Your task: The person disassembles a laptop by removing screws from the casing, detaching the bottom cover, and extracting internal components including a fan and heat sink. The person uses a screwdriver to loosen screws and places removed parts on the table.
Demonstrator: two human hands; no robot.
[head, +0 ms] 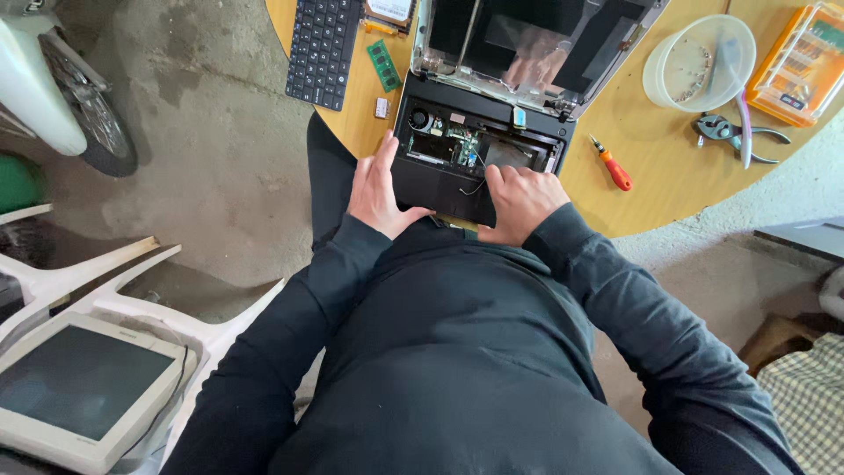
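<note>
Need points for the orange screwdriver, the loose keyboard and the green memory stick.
orange screwdriver [613, 165], head view, on the orange handle.
loose keyboard [322, 46], head view, middle of the key field.
green memory stick [383, 65], head view, centre of the green board.

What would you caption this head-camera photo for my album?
Both hands, left hand and right hand, press on an opened laptop base atop a round wooden table.

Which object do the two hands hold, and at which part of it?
Both hands press on the opened black laptop base: left hand at its left front corner, right hand at its right front edge.
</note>
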